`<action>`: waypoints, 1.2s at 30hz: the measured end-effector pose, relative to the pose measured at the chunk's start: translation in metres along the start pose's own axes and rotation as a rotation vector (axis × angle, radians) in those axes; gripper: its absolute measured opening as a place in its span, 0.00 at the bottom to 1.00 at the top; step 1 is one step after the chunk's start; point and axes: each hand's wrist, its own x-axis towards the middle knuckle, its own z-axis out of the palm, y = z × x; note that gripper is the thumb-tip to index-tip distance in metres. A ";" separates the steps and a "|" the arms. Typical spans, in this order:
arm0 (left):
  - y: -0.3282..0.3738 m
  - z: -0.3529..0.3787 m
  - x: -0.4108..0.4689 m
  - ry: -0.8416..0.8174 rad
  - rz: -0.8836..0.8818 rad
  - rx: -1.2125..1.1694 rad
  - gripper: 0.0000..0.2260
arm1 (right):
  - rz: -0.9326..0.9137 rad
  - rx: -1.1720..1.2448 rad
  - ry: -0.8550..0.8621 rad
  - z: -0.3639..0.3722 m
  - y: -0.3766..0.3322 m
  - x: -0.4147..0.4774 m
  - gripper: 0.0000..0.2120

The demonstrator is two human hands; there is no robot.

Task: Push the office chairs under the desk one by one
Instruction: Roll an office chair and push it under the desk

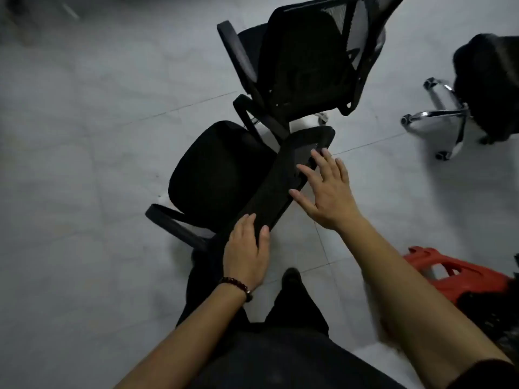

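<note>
The left hand clasps the near end of the backrest along its top edge, fingers curled over the far side and thumb pressed on the near side, so it has a firm hold on the near office chair. A dark beaded bracelet sits on that wrist. The right hand is flat and spread, holding nothing. Its fingertips lie at the rear face of the same backrest further along, probably just touching it, though blur makes the contact hard to judge. The chair stands on the pale tiled floor directly in front of the person's dark-trousered legs. Its round black seat is turned away to the left and one curved armrest juts out at the lower left. Just beyond it, nearly touching at the arms, stands a second office chair with a mesh back, seen from behind. Well apart at the right edge is a third chair, black, on a chrome star base with castors. A red plastic stool sits at the lower right, beside the right forearm.
</note>
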 end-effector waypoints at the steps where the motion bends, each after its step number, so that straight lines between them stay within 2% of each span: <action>1: 0.002 0.006 -0.006 0.022 -0.024 0.023 0.28 | -0.024 -0.017 -0.006 0.001 0.003 0.001 0.31; 6: -0.004 0.033 -0.021 0.174 0.005 0.288 0.23 | -0.102 0.004 -0.015 0.016 0.003 -0.003 0.29; 9: -0.014 0.027 -0.018 0.249 -0.034 0.386 0.21 | -0.181 -0.072 -0.039 0.015 0.000 0.004 0.29; 12: -0.036 0.008 -0.016 0.237 -0.075 0.442 0.23 | -0.229 -0.124 -0.098 0.014 -0.018 0.005 0.32; 16: -0.068 -0.032 -0.008 0.184 -0.109 0.562 0.26 | -0.159 -0.094 -0.107 0.021 -0.059 0.005 0.32; 21: -0.097 -0.075 0.012 0.193 -0.229 0.526 0.28 | -0.139 -0.061 -0.112 0.025 -0.102 0.033 0.31; 31: -0.163 -0.175 0.078 0.176 -0.064 0.555 0.29 | -0.051 -0.097 -0.132 0.038 -0.183 0.091 0.30; 36: -0.189 -0.222 0.104 0.115 0.021 0.571 0.29 | 0.055 -0.118 -0.115 0.041 -0.222 0.106 0.37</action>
